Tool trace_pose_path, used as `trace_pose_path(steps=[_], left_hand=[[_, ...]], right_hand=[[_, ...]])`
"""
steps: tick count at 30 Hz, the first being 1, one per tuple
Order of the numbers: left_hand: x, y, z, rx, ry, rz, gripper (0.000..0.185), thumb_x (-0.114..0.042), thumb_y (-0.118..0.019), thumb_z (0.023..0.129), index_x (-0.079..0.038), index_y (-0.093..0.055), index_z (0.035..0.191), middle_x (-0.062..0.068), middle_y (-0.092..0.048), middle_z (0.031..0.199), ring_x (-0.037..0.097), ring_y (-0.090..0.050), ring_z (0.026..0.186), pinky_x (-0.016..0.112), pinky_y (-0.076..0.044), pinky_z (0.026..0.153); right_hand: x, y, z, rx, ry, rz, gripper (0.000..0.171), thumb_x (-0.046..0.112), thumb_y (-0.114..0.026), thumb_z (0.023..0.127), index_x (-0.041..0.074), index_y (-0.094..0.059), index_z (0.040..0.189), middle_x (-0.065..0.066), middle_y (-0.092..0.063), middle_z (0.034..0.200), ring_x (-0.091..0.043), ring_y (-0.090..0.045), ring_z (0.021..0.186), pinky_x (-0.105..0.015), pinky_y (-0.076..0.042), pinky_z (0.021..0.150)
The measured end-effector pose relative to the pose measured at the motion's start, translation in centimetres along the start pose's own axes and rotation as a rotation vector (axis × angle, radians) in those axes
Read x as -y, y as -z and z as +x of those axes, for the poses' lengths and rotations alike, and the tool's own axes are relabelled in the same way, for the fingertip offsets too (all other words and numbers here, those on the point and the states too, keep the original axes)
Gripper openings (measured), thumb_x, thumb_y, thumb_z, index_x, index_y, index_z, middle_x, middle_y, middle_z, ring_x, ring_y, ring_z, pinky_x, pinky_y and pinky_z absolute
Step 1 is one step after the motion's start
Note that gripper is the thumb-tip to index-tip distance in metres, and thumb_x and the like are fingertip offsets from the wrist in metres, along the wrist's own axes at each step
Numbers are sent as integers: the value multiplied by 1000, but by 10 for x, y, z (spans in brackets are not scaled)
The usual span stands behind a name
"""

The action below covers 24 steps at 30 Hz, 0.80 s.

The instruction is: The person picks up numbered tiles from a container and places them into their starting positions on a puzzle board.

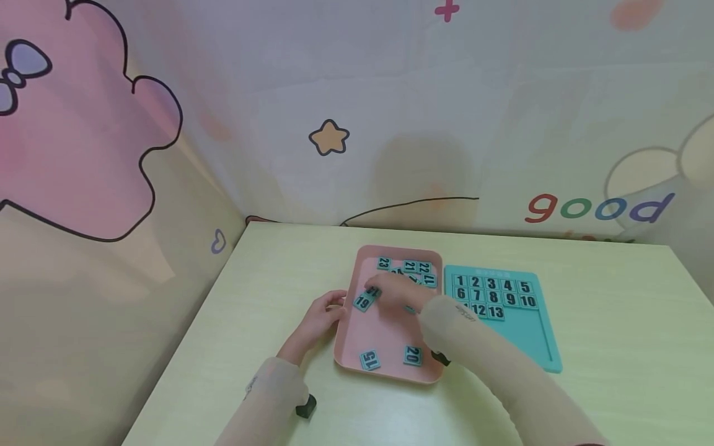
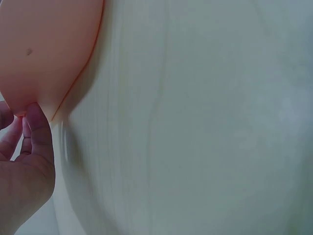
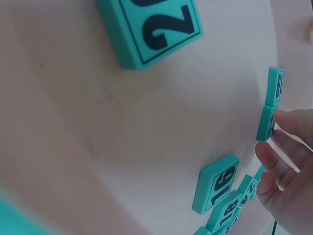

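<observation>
Nearest to me, tile 20 (image 3: pixel 151 29) is lying flat in the pink tray (image 1: pixel 385 328), teal with a dark numeral. Right hand (image 1: pixel 398 292) is reaching across the tray, relaxed fingers (image 3: pixel 279 161) touching a teal tile (image 3: pixel 266 123) beside tile 19 (image 1: pixel 363 302). Left hand (image 1: pixel 318 319) is pinching the tray's left rim. Tile 15 (image 1: pixel 369 359) is sitting near the front edge. On the tabletop (image 1: pixel 613 310), I am noting a teal board (image 1: pixel 530 334) just beside the tray.
</observation>
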<state>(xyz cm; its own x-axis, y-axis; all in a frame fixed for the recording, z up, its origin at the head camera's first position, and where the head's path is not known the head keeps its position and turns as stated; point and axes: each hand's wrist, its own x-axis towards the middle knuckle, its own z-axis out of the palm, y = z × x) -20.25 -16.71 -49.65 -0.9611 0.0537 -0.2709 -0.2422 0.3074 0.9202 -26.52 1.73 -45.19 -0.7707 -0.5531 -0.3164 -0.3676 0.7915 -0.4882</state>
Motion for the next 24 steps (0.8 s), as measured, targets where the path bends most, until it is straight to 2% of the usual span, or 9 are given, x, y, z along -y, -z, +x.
trace_pose_path(steps=[10, 19, 24], left_hand=[[-2, 0, -2, -1, -8, -8, 39, -7, -51, 83, -8, -49, 122, 11, -51, 108, 18, -51, 89, 27, -46, 80], [-25, 2, -20, 35, -11, -4, 41, -6, -49, 85, -2, -45, 125, 16, -50, 112, 19, -51, 91, 30, -45, 83], [-16, 2, -12, 33, 3, -19, 40, -7, -50, 84, -5, -47, 124, 14, -51, 111, 20, -51, 93, 31, -44, 84]], right_hand=[[-9, -2, -2, -4, -53, 31, 46, 3, -54, 81, 19, -51, 124, 1, -52, 125, -15, -49, 109, -36, -38, 97], [-10, 0, -9, 72, -68, 35, 46, 6, -56, 81, 24, -51, 124, 2, -51, 125, -15, -47, 101, -35, -39, 95], [-10, -1, -10, 82, -43, 24, 33, 10, -49, 88, 20, -56, 118, 3, -56, 113, -15, -48, 97, -34, -38, 94]])
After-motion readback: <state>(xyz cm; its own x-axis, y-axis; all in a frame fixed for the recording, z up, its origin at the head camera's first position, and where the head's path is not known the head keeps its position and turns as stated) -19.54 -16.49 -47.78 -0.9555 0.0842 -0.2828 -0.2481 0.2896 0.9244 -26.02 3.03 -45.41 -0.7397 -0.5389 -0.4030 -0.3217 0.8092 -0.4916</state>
